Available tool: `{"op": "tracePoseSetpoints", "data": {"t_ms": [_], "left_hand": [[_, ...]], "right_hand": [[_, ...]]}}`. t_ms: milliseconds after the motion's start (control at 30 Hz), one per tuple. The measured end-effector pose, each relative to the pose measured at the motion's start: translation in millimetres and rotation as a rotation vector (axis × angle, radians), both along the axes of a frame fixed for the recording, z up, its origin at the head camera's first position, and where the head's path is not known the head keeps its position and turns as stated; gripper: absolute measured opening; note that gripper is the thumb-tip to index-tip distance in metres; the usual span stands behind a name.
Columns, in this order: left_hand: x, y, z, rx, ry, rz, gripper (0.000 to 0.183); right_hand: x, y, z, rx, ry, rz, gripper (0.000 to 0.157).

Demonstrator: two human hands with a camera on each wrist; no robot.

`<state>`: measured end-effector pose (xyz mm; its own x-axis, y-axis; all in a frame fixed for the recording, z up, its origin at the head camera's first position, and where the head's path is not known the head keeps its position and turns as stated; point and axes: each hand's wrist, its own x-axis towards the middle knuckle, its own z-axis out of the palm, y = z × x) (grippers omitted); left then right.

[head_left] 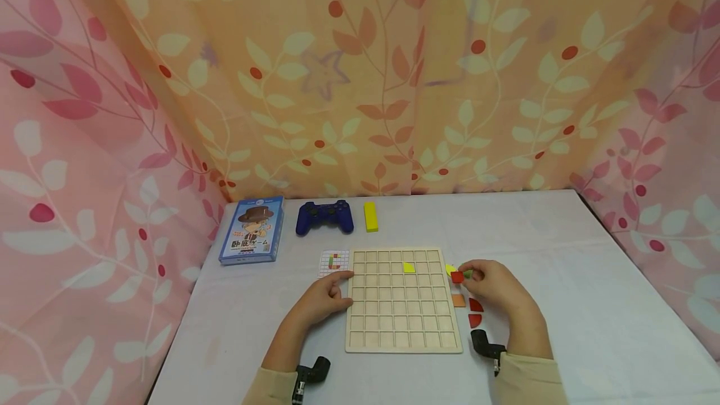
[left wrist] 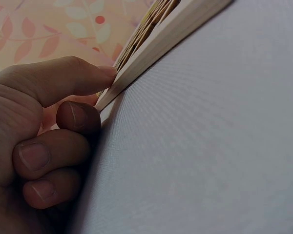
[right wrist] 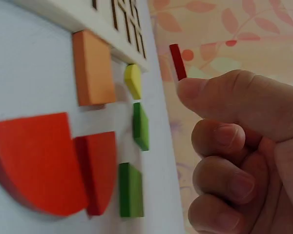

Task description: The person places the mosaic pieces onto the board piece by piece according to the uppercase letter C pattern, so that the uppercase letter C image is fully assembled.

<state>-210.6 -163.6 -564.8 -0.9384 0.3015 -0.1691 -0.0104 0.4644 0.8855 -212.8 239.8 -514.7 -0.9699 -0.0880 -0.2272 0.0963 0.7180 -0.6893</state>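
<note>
A pale wooden grid board (head_left: 402,307) lies on the table, with a yellow quarter-round tile (head_left: 409,267) in one upper cell. My left hand (head_left: 322,297) is at its left side, thumb and index finger spread apart and touching the edge; the other fingers are curled in the left wrist view. Off the board's right side, my right hand (head_left: 492,283) pinches a red square tile (head_left: 457,277) between thumb and index finger. The right wrist view shows this red tile (right wrist: 177,62) edge-on at the fingertips.
Beside the board's right edge lie an orange tile (head_left: 459,300), a yellow tile (head_left: 450,269), two red quarter-round tiles (head_left: 475,305) and green tiles (right wrist: 131,190). A pattern card (head_left: 334,262) touches the upper left. Behind are a blue box (head_left: 251,230), game controller (head_left: 324,217) and yellow block (head_left: 370,217).
</note>
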Motion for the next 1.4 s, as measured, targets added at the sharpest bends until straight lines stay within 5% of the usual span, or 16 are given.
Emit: {"op": "tracePoseSetpoints", "data": {"t_ms": [367, 867, 1400], "left_hand": [[1.1, 0.2, 2.0, 0.000, 0.009, -0.012, 0.059], [1.5, 0.2, 1.1, 0.006, 0.019, -0.020, 0.060], [0.2, 0.1, -0.4, -0.005, 0.027, -0.023, 0.060]], "right_hand": [[2.7, -15.6, 29.3, -0.018, 0.140, -0.005, 0.035], [2.3, -51.6, 44.1, -0.097, 0.502, 0.034, 0.031], [-7.8, -96.1, 30.6, -0.143, 0.506, 0.060, 0.032]]}}
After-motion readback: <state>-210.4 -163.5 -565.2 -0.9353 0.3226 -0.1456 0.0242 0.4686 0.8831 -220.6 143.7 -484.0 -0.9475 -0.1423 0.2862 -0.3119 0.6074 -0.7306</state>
